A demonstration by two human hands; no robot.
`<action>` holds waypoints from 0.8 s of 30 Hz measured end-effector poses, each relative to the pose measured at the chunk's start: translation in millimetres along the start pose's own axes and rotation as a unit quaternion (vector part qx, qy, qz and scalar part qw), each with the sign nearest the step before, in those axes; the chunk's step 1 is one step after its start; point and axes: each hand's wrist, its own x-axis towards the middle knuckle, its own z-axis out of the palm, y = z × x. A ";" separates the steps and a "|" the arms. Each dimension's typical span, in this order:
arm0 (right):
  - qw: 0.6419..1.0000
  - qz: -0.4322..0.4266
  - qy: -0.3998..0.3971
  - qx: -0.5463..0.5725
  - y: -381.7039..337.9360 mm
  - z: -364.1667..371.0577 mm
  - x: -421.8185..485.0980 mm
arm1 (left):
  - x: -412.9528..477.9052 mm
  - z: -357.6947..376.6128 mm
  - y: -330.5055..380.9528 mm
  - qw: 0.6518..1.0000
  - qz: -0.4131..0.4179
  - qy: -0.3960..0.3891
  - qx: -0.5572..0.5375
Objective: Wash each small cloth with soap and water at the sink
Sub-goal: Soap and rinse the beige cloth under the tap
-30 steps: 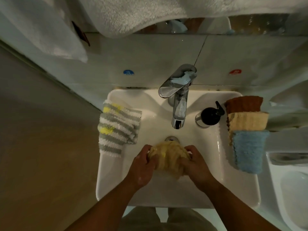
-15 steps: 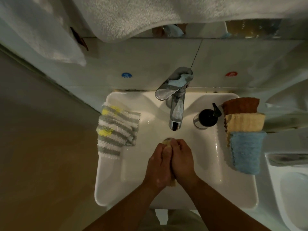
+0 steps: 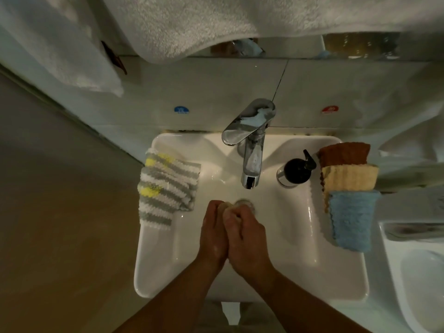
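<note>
Over the middle of the white sink point(image 3: 341, 267), my left hand point(image 3: 213, 236) and my right hand point(image 3: 247, 239) press together, squeezing a small yellow cloth point(image 3: 228, 205). Only a bit of the cloth shows above my fingers, just in front of the drain point(image 3: 247, 203). The chrome faucet point(image 3: 251, 169) stands behind, with no water visibly running. A striped grey, white and yellow cloth point(image 3: 165, 188) lies on the sink's left rim. On the right rim lie a brown cloth point(image 3: 344, 153), a tan cloth point(image 3: 349, 177) and a blue cloth point(image 3: 352, 218).
A black soap pump bottle point(image 3: 294, 170) stands right of the faucet. White towels point(image 3: 192, 22) hang above the sink against the wall. A second white basin point(image 3: 418, 280) sits at the far right. A wall runs along the left.
My hands came together from holding the cloth spread as a ball between them; now they squeeze it tight, so most of it is hidden.
</note>
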 end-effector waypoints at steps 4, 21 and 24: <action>0.997 -0.025 0.034 -0.070 5.2 -6.3 20.2 | -6.9 1.4 -1.5 0.996 -0.004 -0.080 -0.026; 0.964 0.179 0.015 0.195 23.5 -38.0 23.8 | -6.9 -7.6 0.3 0.989 -0.071 -0.097 -0.089; 0.998 0.064 -0.003 0.006 28.3 -34.9 21.5 | -7.0 -3.9 3.7 0.998 -0.012 -0.031 -0.049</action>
